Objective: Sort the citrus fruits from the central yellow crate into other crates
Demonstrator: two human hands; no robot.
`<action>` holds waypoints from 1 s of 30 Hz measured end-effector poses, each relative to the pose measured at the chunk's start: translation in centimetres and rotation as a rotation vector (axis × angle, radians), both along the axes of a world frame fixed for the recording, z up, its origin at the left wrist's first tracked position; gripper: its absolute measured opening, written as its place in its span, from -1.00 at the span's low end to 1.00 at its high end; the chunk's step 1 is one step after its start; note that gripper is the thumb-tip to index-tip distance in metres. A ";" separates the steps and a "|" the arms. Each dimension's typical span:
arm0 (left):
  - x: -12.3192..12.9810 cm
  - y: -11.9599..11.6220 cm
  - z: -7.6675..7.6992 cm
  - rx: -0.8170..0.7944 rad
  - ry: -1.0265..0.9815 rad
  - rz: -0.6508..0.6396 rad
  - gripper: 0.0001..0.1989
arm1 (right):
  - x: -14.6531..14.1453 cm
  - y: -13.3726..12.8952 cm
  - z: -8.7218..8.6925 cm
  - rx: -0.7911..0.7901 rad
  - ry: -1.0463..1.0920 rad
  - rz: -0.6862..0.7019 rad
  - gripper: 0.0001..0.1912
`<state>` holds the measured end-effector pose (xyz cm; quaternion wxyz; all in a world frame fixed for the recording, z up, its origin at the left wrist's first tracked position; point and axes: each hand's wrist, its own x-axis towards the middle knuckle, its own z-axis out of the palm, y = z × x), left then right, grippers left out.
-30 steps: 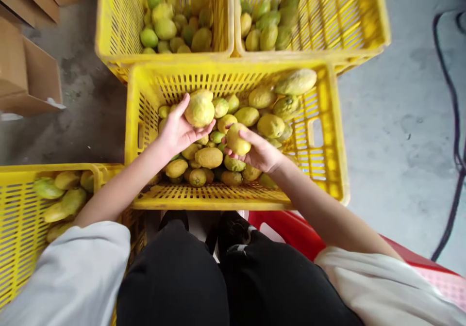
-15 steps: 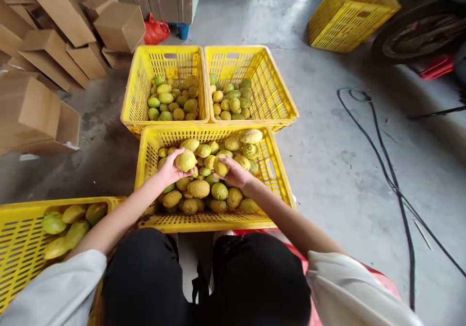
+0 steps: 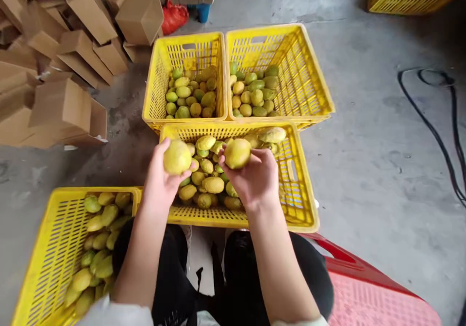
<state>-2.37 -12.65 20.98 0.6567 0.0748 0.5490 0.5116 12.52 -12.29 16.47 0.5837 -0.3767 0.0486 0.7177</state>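
"Left yellow fruit (image 3: 177,156)?"
"Over the loaded yellow crate (image 3: 218,220), left fingers (image 3: 187,174) clamped on it. Roundish; long axis unclear."
"Right yellow fruit (image 3: 237,153)?"
"Same crate, right fingers (image 3: 226,165) clamped on it. Slightly oval, long axis roughly crosswise."
"Markings?"
"Pale, on black trousers (image 3: 311,268); illegible."

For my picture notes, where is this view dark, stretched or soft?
In the head view, the floor looks pale right of centre but darker beside the cardboard boxes; the lower-left crate seems stretched towards the corner, probably by the lens; the pink seat looks soft.
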 end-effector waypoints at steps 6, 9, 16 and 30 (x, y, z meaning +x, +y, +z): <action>0.4 -1.4 0.9 -0.055 -0.160 0.031 -0.60 | 0.7 -1.3 3.3 -0.010 0.013 0.144 -0.86; 0.6 -1.7 0.3 -0.135 -0.181 0.060 -0.69 | 1.5 -1.5 3.4 -0.026 0.005 0.071 -0.81; -0.2 -2.3 -0.5 -0.034 -0.179 0.073 -0.65 | 2.2 -1.6 2.4 -0.033 0.004 0.009 -0.85; -0.1 -2.0 -0.8 -0.099 -0.222 0.152 -0.81 | 1.0 -1.7 2.0 -0.069 0.055 0.056 -0.85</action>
